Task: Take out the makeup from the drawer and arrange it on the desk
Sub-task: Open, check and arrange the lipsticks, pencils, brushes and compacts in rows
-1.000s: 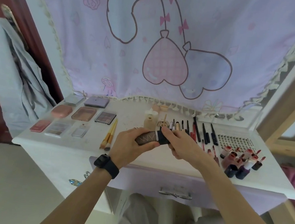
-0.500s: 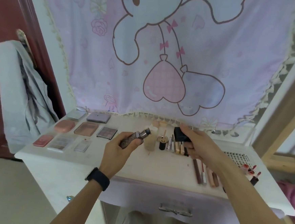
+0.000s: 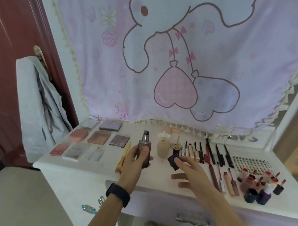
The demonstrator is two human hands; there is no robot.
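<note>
My left hand [image 3: 136, 162] grips a brown patterned makeup bottle [image 3: 143, 152] and holds it upright over the white desk [image 3: 90, 170], its silver neck uncapped. My right hand [image 3: 190, 175] holds the bottle's black cap [image 3: 173, 161] at its fingertips, low over the desk in front of a beige bottle [image 3: 163, 147]; the thumb is spread away from the cap. The lilac drawer front [image 3: 155, 208] with its metal handle [image 3: 193, 221] sits below the desk edge.
Palettes and compacts [image 3: 99, 137] lie in rows at the left, two brushes [image 3: 123, 157] beside them. Pencils and mascaras [image 3: 211, 153] line the middle, lip glosses and small bottles [image 3: 262, 184] the right. A grey garment [image 3: 36, 107] hangs at the door.
The camera tilted upward. My left hand turned the bottle from slanted to upright. My right hand carried the black cap down and forward to just above the desk.
</note>
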